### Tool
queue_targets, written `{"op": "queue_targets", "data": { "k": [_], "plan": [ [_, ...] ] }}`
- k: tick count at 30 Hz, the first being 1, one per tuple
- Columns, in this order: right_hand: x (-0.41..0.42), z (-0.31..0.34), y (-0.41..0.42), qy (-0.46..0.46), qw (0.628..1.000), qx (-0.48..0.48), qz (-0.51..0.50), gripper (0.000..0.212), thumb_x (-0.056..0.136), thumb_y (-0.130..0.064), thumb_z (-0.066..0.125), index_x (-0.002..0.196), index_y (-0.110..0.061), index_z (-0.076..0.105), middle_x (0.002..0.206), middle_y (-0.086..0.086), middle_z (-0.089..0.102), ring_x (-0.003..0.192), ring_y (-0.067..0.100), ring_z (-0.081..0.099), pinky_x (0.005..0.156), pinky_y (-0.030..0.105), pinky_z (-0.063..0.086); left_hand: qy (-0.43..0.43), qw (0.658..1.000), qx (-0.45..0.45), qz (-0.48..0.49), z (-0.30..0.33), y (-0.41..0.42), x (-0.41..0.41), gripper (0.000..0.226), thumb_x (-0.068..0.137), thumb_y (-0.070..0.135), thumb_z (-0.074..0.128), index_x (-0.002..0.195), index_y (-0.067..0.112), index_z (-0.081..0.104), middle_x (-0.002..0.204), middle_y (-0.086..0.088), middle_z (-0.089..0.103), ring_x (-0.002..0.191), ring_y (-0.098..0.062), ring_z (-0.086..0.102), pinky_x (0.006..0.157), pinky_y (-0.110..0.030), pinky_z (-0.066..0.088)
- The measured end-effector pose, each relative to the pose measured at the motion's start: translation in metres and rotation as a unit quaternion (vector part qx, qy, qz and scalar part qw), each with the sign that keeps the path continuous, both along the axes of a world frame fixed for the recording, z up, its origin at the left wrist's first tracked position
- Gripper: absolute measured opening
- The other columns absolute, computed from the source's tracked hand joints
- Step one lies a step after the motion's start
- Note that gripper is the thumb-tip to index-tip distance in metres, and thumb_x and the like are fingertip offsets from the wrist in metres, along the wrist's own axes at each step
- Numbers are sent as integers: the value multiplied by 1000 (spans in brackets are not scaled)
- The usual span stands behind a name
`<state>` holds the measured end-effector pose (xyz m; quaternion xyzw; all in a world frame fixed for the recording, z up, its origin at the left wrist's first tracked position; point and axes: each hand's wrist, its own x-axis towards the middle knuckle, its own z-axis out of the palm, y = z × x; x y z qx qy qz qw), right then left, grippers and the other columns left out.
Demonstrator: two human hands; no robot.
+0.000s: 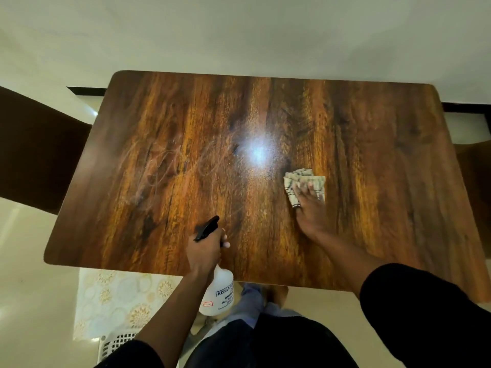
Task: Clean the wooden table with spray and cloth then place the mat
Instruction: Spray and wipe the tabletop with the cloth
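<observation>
On table [186,115], right hand [309,208] presses cloth [305,179]; seemingly wiping

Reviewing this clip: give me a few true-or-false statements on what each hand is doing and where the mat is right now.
1. The left hand grips the spray bottle. True.
2. The right hand presses the checked cloth on the wooden table. True.
3. The mat is spread on the table. False: it lies below the near edge, on the floor side.
4. The cloth sits on the table's left half. False: right of centre.
</observation>
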<state>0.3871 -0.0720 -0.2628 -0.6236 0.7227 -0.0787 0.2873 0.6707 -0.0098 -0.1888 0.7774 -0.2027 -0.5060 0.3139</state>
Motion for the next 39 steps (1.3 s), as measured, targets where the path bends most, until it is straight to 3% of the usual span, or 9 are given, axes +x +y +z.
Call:
{"op": "queue_targets", "data": {
  "k": [4, 7, 10, 13, 19, 27, 33, 36, 39],
  "plan": [
    [1, 6, 7, -14, 998, 0, -63, 73, 103, -10, 45, 162, -33, 10, 169, -6, 1, 154, 11, -13, 128, 45, 9, 0, 1000, 2, 16, 3, 17, -9, 19, 96, 19, 71, 84, 6, 78, 77, -17, 79, 58, -20, 58, 46, -26, 38],
    [27, 6, 17, 8, 999, -15, -47, 72, 102, -12, 44, 163, -30, 9, 170, -3, 5, 157, 18, -9, 127, 43, 9, -5, 1000, 7, 30, 4, 30, -10, 18, 95, 19, 73, 92, 2, 80, 83, -18, 81, 53, -12, 62, 46, -25, 41],
    [63, 3, 39, 27, 998, -32, 51, 73, 102, -17, 46, 163, -26, 9, 170, 1, 6, 157, 23, -8, 128, 44, -1, -9, 999, 15, 46, 3, 41, -4, 19, 93, 20, 76, 100, 2, 78, 84, -16, 81, 58, -13, 68, 45, -25, 43],
    [94, 2, 63, 8, 983, -48, 179, 73, 100, -18, 46, 163, -26, 11, 170, -4, 0, 157, 20, -11, 123, 40, -15, -17, 998, 10, 59, 5, 50, -2, 13, 94, 19, 75, 93, 6, 79, 78, -12, 80, 68, -23, 70, 47, -29, 43],
    [69, -5, 83, -28, 950, -46, 308, 77, 97, -9, 46, 163, -27, 12, 168, -11, -3, 156, 10, -12, 126, 38, -12, -27, 999, 1, 36, 11, 56, -23, 15, 94, 17, 73, 88, 5, 80, 73, -12, 78, 64, -20, 69, 49, -29, 42],
    [-44, -1, 95, 21, 994, -18, 104, 77, 98, -11, 45, 163, -27, 7, 168, -8, -4, 157, 16, -8, 128, 43, -2, 9, 1000, 1, -22, 6, 49, -61, 16, 91, 18, 73, 91, 3, 78, 85, -16, 81, 64, -15, 74, 58, -28, 49],
    [-63, 1, 109, 46, 996, -4, -80, 72, 101, -12, 42, 163, -24, 7, 171, -2, 0, 157, 17, -11, 125, 39, -10, 5, 999, 6, -49, 5, 43, -65, 20, 94, 19, 71, 89, 1, 79, 82, -17, 81, 53, -10, 66, 56, -29, 46],
    [-26, 4, 105, 42, 994, 5, -99, 68, 102, -16, 37, 164, -22, 8, 171, 1, 0, 158, 21, -10, 125, 40, -11, 7, 999, -6, -35, 6, 40, -57, 18, 95, 18, 70, 90, 2, 78, 84, -17, 81, 56, -10, 69, 61, -30, 49],
    [27, 6, 105, 35, 999, -19, -21, 69, 100, -17, 37, 164, -22, 10, 171, 0, -2, 157, 22, -13, 122, 37, -15, 3, 1000, -16, -15, 8, 37, -43, 14, 96, 18, 71, 88, 7, 76, 71, -6, 79, 64, -16, 71, 66, -33, 51]
  ]
}}
